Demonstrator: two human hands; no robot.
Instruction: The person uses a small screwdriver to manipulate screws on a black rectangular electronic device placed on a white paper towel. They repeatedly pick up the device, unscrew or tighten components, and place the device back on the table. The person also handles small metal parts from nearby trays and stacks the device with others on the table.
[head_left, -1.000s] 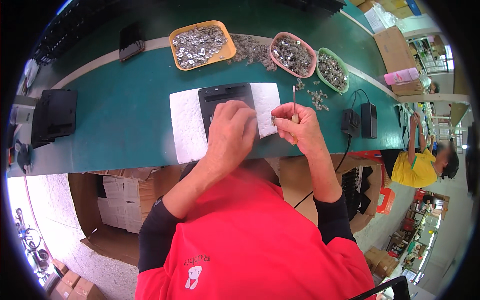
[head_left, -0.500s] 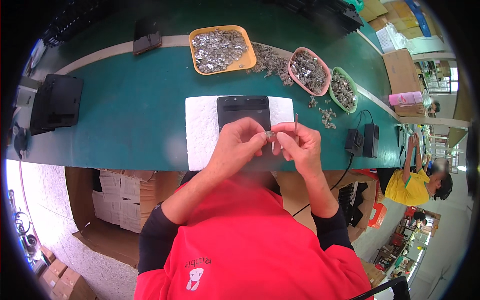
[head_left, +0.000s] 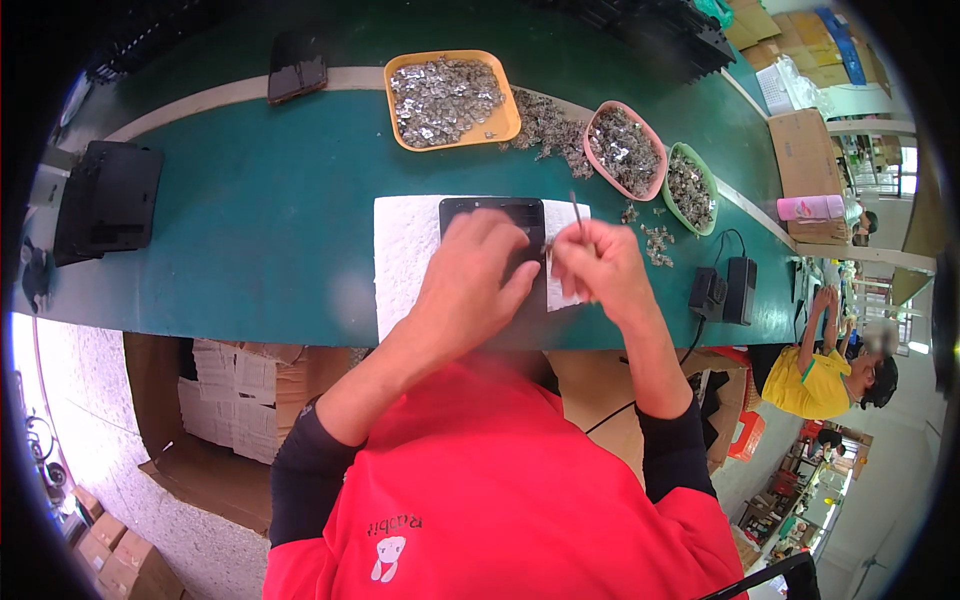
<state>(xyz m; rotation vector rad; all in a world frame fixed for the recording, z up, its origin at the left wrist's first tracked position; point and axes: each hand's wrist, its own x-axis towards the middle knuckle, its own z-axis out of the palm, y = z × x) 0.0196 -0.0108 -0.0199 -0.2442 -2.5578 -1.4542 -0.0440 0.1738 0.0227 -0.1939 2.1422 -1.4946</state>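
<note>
A black plastic panel (head_left: 520, 208) lies on a white foam slab (head_left: 405, 240) at the near edge of the green table. My left hand (head_left: 475, 275) rests over the panel, fingers loosely curved and the thumb apart, with nothing visible in it. Just to its right, my right hand (head_left: 603, 265) is closed around a thin rod-like metal tool (head_left: 577, 212), one end of which sticks up past the fingers. Whether that hand also pinches a small metal part is hidden.
Beyond the slab, a yellow tray (head_left: 392, 120), a pink basket (head_left: 657, 185) and a green basket (head_left: 704, 228) hold small metal parts, with a loose pile (head_left: 550, 128) between. Black adapters (head_left: 740, 290) stand right, black panels (head_left: 125, 200) left. A person in yellow (head_left: 815, 380) is at far right.
My hands were together over the panel with a small metal part between their fingertips. Now they have parted; the left has flattened over the panel, and the right's tool has swung leftward at its tip.
</note>
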